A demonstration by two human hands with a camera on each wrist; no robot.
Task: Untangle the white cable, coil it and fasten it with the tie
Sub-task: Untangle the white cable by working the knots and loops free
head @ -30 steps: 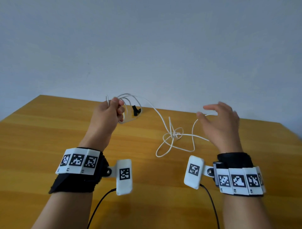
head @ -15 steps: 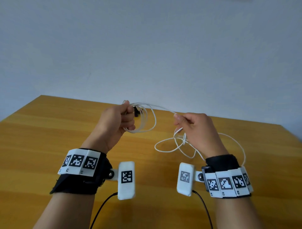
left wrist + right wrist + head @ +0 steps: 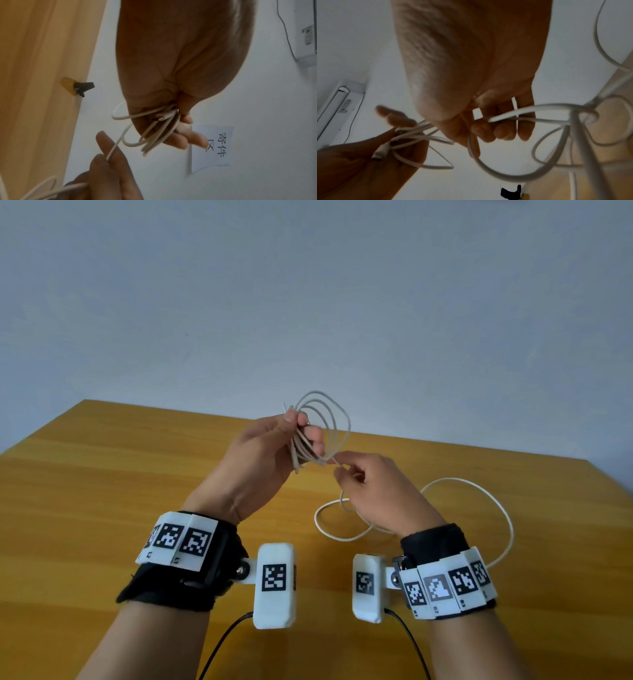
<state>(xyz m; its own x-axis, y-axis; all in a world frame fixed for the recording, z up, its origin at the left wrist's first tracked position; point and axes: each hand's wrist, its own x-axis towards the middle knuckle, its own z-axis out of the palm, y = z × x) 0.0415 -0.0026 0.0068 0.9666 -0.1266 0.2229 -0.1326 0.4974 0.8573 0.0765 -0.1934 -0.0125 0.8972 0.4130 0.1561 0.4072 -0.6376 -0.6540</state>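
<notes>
Several loops of the white cable [image 3: 330,419] stand up as a coil, gripped by my left hand [image 3: 301,436] above the far middle of the table. One white plug end [image 3: 380,151] pokes out below that grip. Just to the right, my right hand [image 3: 342,474] pinches the strand [image 3: 113,150] leading into the coil. The loose remainder of the cable [image 3: 506,518] lies in wide loops on the table under and to the right of my right wrist. The black tie [image 3: 84,87] lies at the table's far edge; in the head view my left hand hides it.
The wooden table [image 3: 102,508] ends at a plain pale wall close behind my hands. A paper notice [image 3: 216,146] hangs on that wall, and a white unit [image 3: 305,40] is mounted higher up. Black leads [image 3: 222,642] run from the wrist cameras toward me.
My left hand has lifted and turned the coil upright. My right hand has come in from the right to the coil with the strand, and the loose cable on the table has shortened.
</notes>
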